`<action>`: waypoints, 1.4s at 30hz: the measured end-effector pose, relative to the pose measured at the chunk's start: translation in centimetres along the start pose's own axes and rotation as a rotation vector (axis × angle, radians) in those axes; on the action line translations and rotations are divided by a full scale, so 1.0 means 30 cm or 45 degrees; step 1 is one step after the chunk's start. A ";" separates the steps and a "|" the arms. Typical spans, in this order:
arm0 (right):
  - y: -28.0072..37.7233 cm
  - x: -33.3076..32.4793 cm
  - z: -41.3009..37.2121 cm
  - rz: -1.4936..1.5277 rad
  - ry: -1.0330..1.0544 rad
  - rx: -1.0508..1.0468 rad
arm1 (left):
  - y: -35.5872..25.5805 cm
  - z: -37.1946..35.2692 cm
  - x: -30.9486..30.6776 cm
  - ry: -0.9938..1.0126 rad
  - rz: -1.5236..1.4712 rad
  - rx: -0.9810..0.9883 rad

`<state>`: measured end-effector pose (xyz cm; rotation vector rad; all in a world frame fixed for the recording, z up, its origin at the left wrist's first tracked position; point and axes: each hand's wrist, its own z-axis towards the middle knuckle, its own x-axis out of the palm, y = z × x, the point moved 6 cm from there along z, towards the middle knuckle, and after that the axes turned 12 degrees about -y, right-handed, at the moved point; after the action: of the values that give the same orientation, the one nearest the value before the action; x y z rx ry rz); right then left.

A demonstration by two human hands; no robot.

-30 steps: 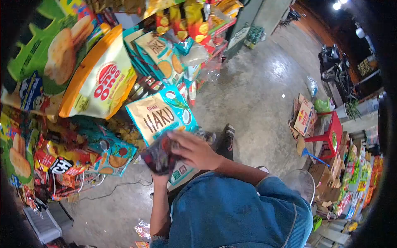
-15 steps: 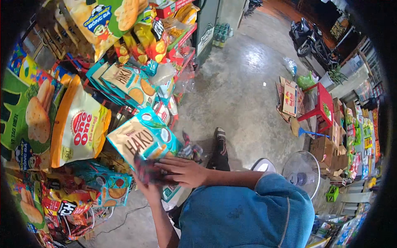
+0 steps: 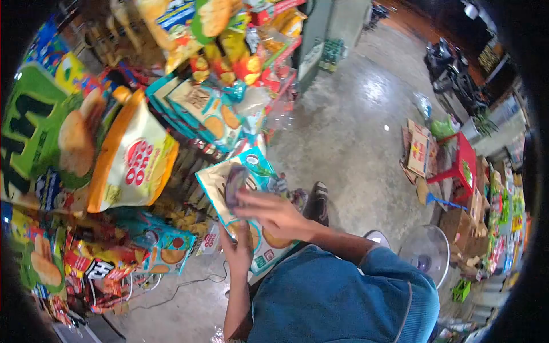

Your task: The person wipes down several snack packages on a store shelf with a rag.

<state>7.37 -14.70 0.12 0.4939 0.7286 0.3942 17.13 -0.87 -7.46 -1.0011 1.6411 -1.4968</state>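
My left hand [image 3: 238, 251] grips the lower edge of a teal and cream Haku snack bag [image 3: 258, 171] from beneath and holds it tilted in front of me. My right hand [image 3: 275, 214] lies across the front of that bag. Its fingertips pinch a small dark purple packet [image 3: 234, 184] against the bag's upper part. My blue sleeve [image 3: 366, 268] fills the lower middle. A dark shoe [image 3: 319, 200] on the concrete floor shows just behind the bag.
Hanging snack bags crowd the left: a yellow-orange bag [image 3: 134, 163], a big green bag [image 3: 40, 131], teal Haku packs [image 3: 203, 106]. Right of the open floor stand a red stool [image 3: 463, 166], a cardboard box [image 3: 420, 151], a fan [image 3: 426, 257] and a parked motorbike [image 3: 446, 63].
My right hand has raised the dark packet from low in front of the Haku bag to its upper part. The left hand stays under the bag. The view has shifted slightly.
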 end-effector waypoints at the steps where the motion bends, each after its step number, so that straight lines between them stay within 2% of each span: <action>1: 0.028 0.009 -0.007 0.031 0.012 -0.026 | 0.024 0.012 -0.034 -0.080 -0.135 -0.058; 3: 0.089 0.038 -0.022 0.031 0.173 -0.172 | 0.009 0.028 -0.071 -0.123 -0.171 0.017; 5: 0.067 0.061 -0.018 0.051 0.149 -0.183 | -0.002 0.014 -0.080 -0.044 -0.156 -0.081; 6: 0.024 0.059 0.001 0.017 0.064 -0.098 | -0.057 0.014 -0.066 -0.011 0.028 0.161; 7: -0.022 0.054 0.023 -0.019 -0.023 -0.013 | -0.120 0.013 -0.034 0.037 0.169 0.280; 8: -0.072 0.042 0.051 -0.021 -0.165 0.109 | -0.128 -0.001 -0.027 0.088 0.194 0.222; 9: -0.099 0.049 0.077 -0.016 -0.161 0.096 | -0.132 -0.013 -0.019 0.140 0.219 0.164; 11: -0.228 0.038 0.086 0.118 -0.352 0.739 | -0.142 -0.028 -0.009 0.123 0.193 0.115; 13: -0.182 0.022 0.098 0.020 -0.326 0.722 | -0.116 -0.015 -0.021 0.010 0.000 0.001; 15: -0.090 0.050 0.078 0.043 -0.166 0.528 | -0.083 0.021 -0.047 -0.047 -0.010 -0.005; 16: -0.051 0.062 0.054 0.050 -0.086 0.494 | -0.056 0.038 -0.068 -0.105 -0.168 -0.094; 17: 0.004 0.069 0.037 0.088 -0.050 0.282 | -0.019 0.058 -0.091 -0.161 -0.325 -0.181; 18: 0.057 0.084 0.012 0.034 0.061 0.133 | 0.028 0.091 -0.121 -0.178 -0.334 -0.070; 19: 0.109 0.095 -0.008 -0.018 0.169 -0.016 | 0.061 0.086 -0.144 -0.242 -0.523 -0.215; 20: 0.133 0.086 -0.017 -0.009 0.169 -0.024 | 0.062 0.099 -0.170 -0.184 -0.477 -0.083; 21: 0.174 0.087 -0.030 0.036 0.260 -0.159 | 0.043 0.109 -0.186 -0.126 -0.428 0.050; 22: 0.205 0.094 -0.045 0.081 0.348 -0.291 | 0.047 0.111 -0.192 -0.136 -0.421 0.055; 23: 0.200 0.098 -0.046 0.091 0.348 -0.293 | 0.060 0.109 -0.192 -0.151 -0.375 0.036; 25: 0.128 0.101 -0.022 -0.039 0.288 -0.182 | 0.055 0.092 -0.170 -0.167 -0.330 0.020; 26: 0.078 0.088 -0.001 -0.012 0.172 -0.144 | 0.025 0.075 -0.139 -0.135 -0.272 -0.041; 28: -0.029 0.047 0.046 0.010 -0.082 0.177 | -0.084 0.034 -0.085 -0.039 -0.023 -0.119; 29: -0.094 0.024 0.058 0.014 -0.202 0.338 | -0.109 0.016 -0.074 -0.045 0.050 -0.006; 30: -0.161 0.003 0.059 0.021 -0.319 0.499 | -0.101 0.005 -0.064 -0.014 0.032 -0.015; 31: -0.214 0.006 0.058 0.031 -0.308 0.495 | -0.088 -0.002 -0.059 0.018 0.015 -0.023; 33: -0.359 0.005 0.014 0.374 -0.388 0.914 | -0.066 -0.001 -0.055 0.025 -0.041 -0.009; 34: -0.366 -0.010 0.005 0.381 -0.375 0.906 | -0.069 0.001 -0.054 0.047 -0.097 0.008; 36: -0.410 -0.016 -0.047 0.588 -0.431 1.236 | -0.072 0.000 -0.065 0.054 -0.115 -0.052; 37: -0.413 -0.016 -0.053 0.594 -0.408 1.232 | -0.067 -0.005 -0.070 0.080 -0.127 -0.121; 39: -0.436 -0.016 -0.096 1.160 -0.784 1.432 | -0.077 -0.011 -0.070 0.083 -0.163 -0.112; 41: -0.461 -0.004 -0.121 1.250 -0.766 1.486 | -0.088 -0.019 -0.066 0.093 -0.198 -0.100; 42: -0.460 0.021 -0.138 1.421 -0.642 1.606 | -0.082 -0.020 -0.061 0.092 -0.287 -0.195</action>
<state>7.20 -24.42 -10.51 2.1427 0.0413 0.7723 17.67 0.94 -4.96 -1.2644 1.7627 -1.5874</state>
